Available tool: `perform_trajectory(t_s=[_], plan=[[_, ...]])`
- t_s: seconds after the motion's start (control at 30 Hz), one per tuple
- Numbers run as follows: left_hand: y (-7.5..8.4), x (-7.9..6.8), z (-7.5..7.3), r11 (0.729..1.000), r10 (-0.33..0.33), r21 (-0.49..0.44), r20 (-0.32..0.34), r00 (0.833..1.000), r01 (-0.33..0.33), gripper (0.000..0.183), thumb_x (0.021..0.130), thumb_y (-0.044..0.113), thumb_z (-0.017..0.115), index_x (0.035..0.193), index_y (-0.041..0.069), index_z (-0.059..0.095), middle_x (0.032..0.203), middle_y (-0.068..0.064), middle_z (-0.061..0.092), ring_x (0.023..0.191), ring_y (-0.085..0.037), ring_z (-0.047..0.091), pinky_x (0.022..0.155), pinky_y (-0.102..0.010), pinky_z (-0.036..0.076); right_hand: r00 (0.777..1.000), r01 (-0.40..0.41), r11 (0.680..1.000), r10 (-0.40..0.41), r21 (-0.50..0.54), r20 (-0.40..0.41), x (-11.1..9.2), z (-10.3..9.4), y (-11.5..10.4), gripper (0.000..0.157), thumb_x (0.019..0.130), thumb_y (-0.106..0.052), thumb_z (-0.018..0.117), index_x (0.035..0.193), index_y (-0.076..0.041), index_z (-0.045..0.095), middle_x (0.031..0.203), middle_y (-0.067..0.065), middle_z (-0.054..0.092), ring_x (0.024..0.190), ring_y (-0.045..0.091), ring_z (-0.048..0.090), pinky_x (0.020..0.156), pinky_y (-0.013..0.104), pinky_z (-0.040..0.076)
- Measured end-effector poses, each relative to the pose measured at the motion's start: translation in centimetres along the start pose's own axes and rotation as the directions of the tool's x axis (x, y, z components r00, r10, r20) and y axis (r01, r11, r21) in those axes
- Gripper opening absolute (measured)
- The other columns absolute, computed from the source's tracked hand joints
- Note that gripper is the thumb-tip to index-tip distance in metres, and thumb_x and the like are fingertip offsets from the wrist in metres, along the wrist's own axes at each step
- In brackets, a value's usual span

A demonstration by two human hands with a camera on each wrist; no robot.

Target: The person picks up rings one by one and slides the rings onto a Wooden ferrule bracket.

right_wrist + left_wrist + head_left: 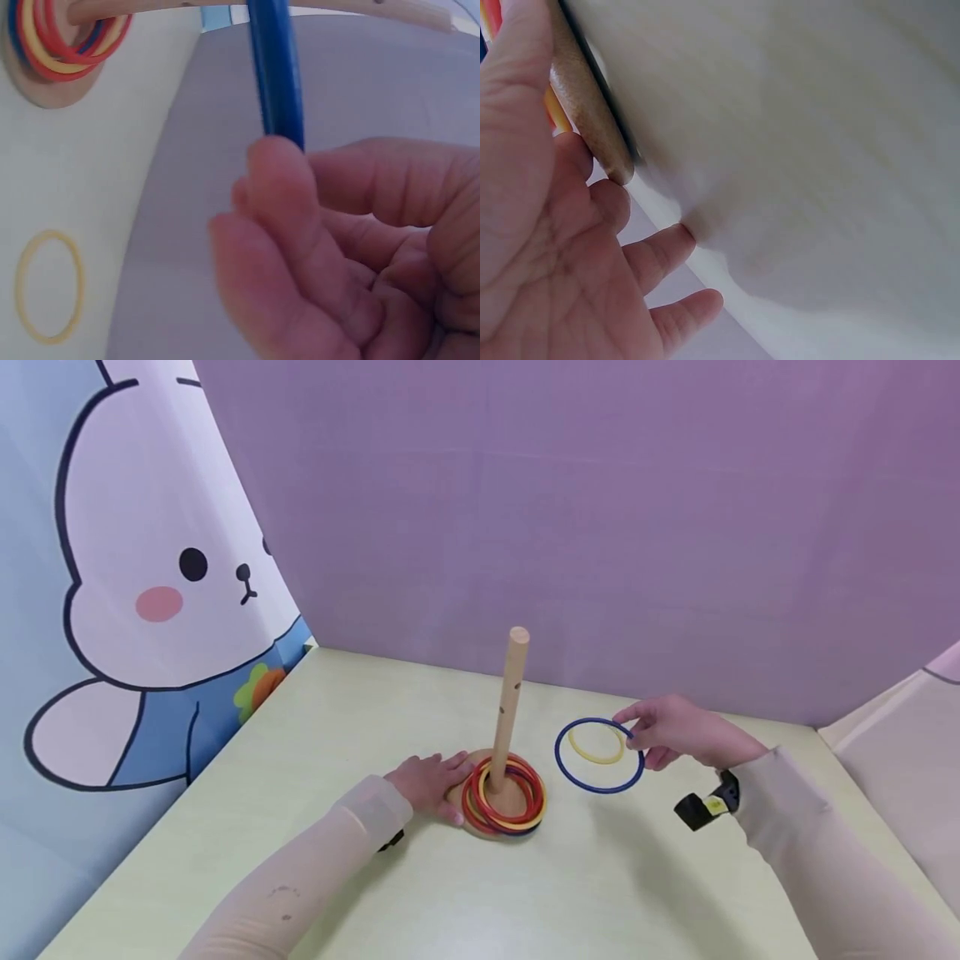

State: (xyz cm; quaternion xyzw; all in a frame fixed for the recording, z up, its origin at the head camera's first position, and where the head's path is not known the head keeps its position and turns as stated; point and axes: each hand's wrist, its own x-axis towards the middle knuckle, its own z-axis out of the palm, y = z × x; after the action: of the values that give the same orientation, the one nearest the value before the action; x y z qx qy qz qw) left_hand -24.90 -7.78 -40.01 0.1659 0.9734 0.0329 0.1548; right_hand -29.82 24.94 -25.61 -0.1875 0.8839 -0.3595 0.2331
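Observation:
A round wooden base (517,798) carries an upright wooden peg (510,702). Several red, yellow and blue rings (538,777) lie loosely piled around the peg's foot. At the base's left side my left hand (429,785) holds the rim between thumb and fingers; the left wrist view shows the base edge (592,105) against them. To the right of the peg, my right hand (678,727) pinches a blue ring (603,791) by its edge, above the table. Behind it, a yellow ring (596,762) lies on the table, partly seen through the blue one.
The pale tabletop (405,893) ends at a purple cloth wall (600,527) behind. A cloth with a cartoon animal (150,527) hangs at the left, and a pale cloth (907,718) borders the right.

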Motion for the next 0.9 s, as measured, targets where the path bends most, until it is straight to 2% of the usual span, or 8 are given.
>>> perform_trajectory(t_s=[0.2,0.4,0.6,0.73,0.9], plan=[[0.0,0.2,0.0,1.000,-0.005,0.004,0.004,1.000,0.005,0.089,0.080,0.052,0.070,0.152,0.021,0.028,0.157,-0.002,0.025,0.135,-0.038,0.036,0.103,-0.054,0.037,0.999,0.042,0.999,-0.042,-0.007,-0.030,-0.9,-1.1,-1.1,0.052,0.087,-0.004,0.065,0.133,0.012,0.047,0.088,0.009,0.069,0.063,0.022,0.065,0.065,0.036,0.057],[0.1,0.5,0.2,1.000,-0.009,0.000,0.010,1.000,0.009,0.089,0.080,0.053,0.071,0.152,0.022,0.028,0.158,-0.001,0.024,0.135,-0.038,0.036,0.103,-0.054,0.037,0.996,0.080,0.996,-0.079,0.025,-0.043,-1.6,-1.9,-1.5,0.053,0.087,-0.002,0.061,0.136,0.010,0.045,0.093,0.010,0.069,0.062,0.021,0.064,0.065,0.034,0.057],[0.1,0.7,0.3,1.000,-0.025,-0.011,0.016,1.000,0.025,0.088,0.080,0.052,0.071,0.152,0.023,0.030,0.158,0.000,0.024,0.137,-0.037,0.033,0.105,-0.054,0.035,0.988,0.109,0.991,-0.100,0.075,-0.116,-2.1,-2.9,-2.5,0.052,0.089,0.000,0.059,0.138,0.009,0.044,0.095,0.011,0.069,0.062,0.018,0.064,0.067,0.032,0.057],[0.1,0.6,0.2,0.999,-0.030,-0.017,0.020,0.999,0.031,0.088,0.080,0.052,0.071,0.152,0.023,0.030,0.158,0.000,0.023,0.137,-0.037,0.033,0.105,-0.054,0.033,0.981,0.128,0.985,-0.109,0.113,-0.159,-2.4,-3.5,-3.2,0.051,0.092,0.000,0.058,0.139,0.008,0.042,0.095,0.007,0.070,0.062,0.015,0.065,0.067,0.030,0.057],[0.1,0.6,0.1,0.999,-0.025,-0.020,0.023,0.999,0.026,0.087,0.080,0.051,0.071,0.152,0.023,0.030,0.158,0.000,0.023,0.137,-0.037,0.032,0.106,-0.054,0.033,0.973,0.162,0.962,-0.120,0.219,-0.197,-2.8,-4.3,-3.4,0.051,0.096,-0.001,0.052,0.144,0.007,0.035,0.092,-0.003,0.070,0.061,0.012,0.064,0.067,0.027,0.057]])
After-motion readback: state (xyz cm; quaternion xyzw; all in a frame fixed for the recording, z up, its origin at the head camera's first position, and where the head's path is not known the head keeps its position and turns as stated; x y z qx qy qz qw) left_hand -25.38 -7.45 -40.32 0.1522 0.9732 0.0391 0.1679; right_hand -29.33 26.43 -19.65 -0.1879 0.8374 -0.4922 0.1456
